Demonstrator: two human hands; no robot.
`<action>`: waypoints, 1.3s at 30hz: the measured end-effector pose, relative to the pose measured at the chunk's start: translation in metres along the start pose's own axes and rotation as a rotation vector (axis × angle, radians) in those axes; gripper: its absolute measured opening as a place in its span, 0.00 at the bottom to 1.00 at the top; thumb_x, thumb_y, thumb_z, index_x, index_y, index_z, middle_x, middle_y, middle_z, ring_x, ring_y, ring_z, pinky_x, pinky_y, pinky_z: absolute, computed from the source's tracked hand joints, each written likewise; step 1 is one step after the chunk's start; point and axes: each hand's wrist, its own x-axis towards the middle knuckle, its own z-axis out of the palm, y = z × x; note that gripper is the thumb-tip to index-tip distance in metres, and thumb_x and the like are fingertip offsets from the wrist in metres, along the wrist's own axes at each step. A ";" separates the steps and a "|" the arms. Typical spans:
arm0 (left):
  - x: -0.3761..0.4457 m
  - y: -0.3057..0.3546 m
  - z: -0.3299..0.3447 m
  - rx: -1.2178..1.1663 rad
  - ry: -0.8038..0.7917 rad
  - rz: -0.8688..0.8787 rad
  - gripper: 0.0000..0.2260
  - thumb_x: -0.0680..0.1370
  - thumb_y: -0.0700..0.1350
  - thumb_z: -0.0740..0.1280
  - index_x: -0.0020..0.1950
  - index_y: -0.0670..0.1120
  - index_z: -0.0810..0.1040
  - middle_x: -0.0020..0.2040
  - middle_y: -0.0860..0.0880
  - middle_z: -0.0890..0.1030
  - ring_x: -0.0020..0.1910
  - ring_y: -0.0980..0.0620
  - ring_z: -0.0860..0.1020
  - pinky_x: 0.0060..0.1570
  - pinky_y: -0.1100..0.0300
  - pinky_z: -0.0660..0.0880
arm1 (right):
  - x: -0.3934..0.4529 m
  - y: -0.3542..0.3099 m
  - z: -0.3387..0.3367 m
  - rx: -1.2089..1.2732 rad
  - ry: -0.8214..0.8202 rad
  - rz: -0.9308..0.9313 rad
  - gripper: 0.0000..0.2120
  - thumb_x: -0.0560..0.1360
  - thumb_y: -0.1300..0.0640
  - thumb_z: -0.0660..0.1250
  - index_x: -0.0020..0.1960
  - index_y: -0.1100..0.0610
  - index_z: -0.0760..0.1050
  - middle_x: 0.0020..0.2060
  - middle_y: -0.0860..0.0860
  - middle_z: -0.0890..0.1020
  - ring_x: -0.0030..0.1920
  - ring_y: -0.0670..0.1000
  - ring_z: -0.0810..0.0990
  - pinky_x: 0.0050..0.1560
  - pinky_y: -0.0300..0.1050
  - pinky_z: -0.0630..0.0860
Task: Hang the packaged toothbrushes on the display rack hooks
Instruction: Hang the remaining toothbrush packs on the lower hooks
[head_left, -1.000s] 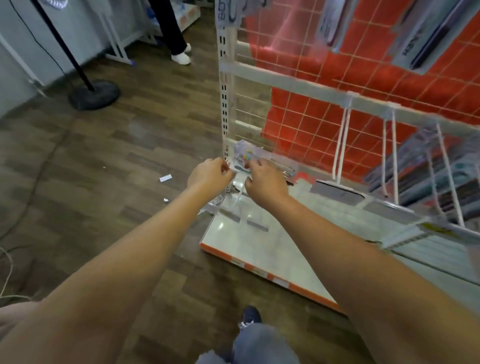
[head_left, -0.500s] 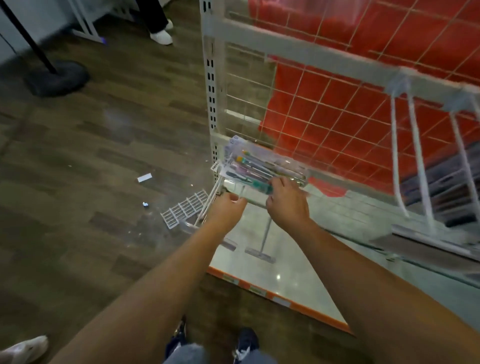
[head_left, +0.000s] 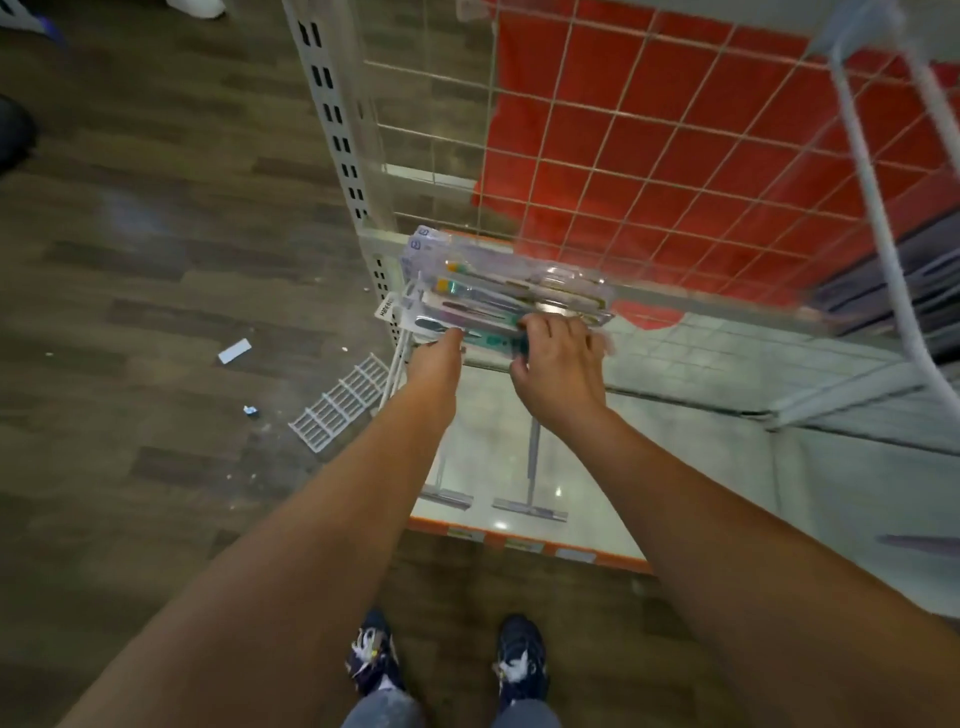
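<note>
Fingers (head_left: 582, 332) of the right hand (head_left: 558, 374) are curling over the front packaged toothbrush (head_left: 491, 340) and gripping its lower long edge, with the thumb lying along the teal handle. Fingers of the left hand (head_left: 434, 361) are hidden beneath the head end of the same stack; whether they are gripping or only pressing cannot be told.

Packaged toothbrushes (head_left: 506, 293) are lying in a flat stack on the hook (head_left: 397, 358) at the left end of the display rack (head_left: 358, 244), just in front of the wire grid (head_left: 597, 171) and beside the slotted upright. Each pack is showing as a long clear blister with a pale card header at the left end and coloured brushes inside: yellow and teal heads, a pink-purple handle, a teal handle. About four packs are overlapping; the exact count is blurring at the edges. One white price tag (head_left: 387, 312) is sticking out at the hook's front tip.

Two empty hooks (head_left: 530, 467) are standing out over the glossy base shelf (head_left: 675, 467), near its orange front edge. One white plastic grille piece (head_left: 340, 405) and one small white slip (head_left: 234, 351) are lying on the wooden floor (head_left: 156, 260), left of the rack. Two dark shoes (head_left: 447, 660) are showing at the bottom edge.
</note>
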 end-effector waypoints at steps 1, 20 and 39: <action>0.003 0.001 0.001 -0.023 -0.004 -0.011 0.13 0.79 0.52 0.62 0.56 0.44 0.75 0.54 0.45 0.76 0.51 0.48 0.73 0.47 0.57 0.69 | 0.000 0.000 0.000 -0.012 0.006 -0.002 0.15 0.78 0.54 0.57 0.63 0.55 0.69 0.60 0.52 0.73 0.62 0.54 0.68 0.60 0.50 0.62; -0.029 -0.031 -0.027 -0.125 0.119 -0.077 0.14 0.81 0.50 0.61 0.57 0.41 0.76 0.53 0.44 0.81 0.54 0.47 0.79 0.44 0.57 0.73 | -0.019 -0.015 -0.012 -0.074 -0.138 -0.118 0.13 0.78 0.58 0.60 0.62 0.55 0.69 0.58 0.52 0.75 0.58 0.53 0.72 0.56 0.48 0.68; -0.151 0.006 -0.077 -0.124 -0.097 -0.081 0.32 0.71 0.63 0.68 0.66 0.43 0.69 0.58 0.41 0.75 0.58 0.41 0.75 0.52 0.49 0.71 | -0.098 -0.048 -0.092 0.656 -0.214 0.234 0.06 0.79 0.54 0.59 0.49 0.57 0.67 0.39 0.53 0.74 0.40 0.56 0.73 0.36 0.46 0.68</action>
